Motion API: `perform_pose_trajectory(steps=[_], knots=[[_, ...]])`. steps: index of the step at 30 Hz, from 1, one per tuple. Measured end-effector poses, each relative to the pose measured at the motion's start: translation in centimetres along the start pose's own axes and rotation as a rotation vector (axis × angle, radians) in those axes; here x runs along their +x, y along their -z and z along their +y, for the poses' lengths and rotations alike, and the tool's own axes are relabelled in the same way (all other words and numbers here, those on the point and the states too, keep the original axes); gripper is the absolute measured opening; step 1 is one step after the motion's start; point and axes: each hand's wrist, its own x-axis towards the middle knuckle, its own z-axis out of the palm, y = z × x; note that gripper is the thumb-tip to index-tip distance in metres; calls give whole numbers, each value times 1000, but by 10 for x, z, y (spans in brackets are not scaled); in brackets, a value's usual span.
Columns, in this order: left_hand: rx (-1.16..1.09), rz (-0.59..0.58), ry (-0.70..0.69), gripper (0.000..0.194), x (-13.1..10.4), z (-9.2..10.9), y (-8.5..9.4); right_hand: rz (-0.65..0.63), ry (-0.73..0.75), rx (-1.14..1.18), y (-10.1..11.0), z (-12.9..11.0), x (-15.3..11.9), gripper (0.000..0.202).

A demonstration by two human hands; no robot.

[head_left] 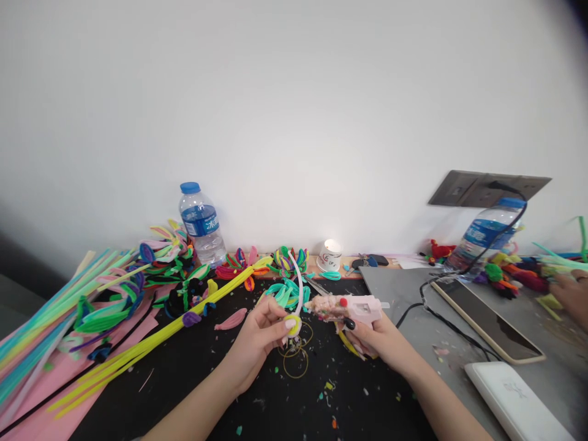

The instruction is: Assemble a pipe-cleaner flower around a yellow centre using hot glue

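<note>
Between the fingertips of my left hand (266,334) is a small yellow coil of pipe cleaner (293,326), with a pale lilac pipe cleaner (299,285) curving up from it. My right hand (370,337) is wrapped round a pink hot glue gun (362,308), its nozzle pointing left, close to the coil. I cannot tell whether the nozzle touches it. Just behind lies a bunch of teal pipe cleaners (287,294). Thin rubber bands (295,362) lie on the black mat (275,404) below my hands. A yellow loop (346,344) shows under my right hand.
Long pipe cleaners (151,334) and coloured bundles crowd the left. A water bottle (202,223), a paper cup (329,255) and another bottle (487,236) stand along the wall. At right lie a phone (489,318), a white power bank (514,398), cables and another person's hand (572,297).
</note>
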Motion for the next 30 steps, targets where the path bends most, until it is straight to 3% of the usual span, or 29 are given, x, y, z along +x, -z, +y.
perform_pose_trajectory(steps=[11,23,30], knots=[[-47,-2,-1,25,2,-2,4,-82,-14,-32,-2,-7,-4,51],[-65,-5,-1,24,3,-2,4,-146,-82,-17,-2,-3,-6,45],[-87,-15,3,23,3,-2,5,-70,-33,4,-2,-6,-4,47]])
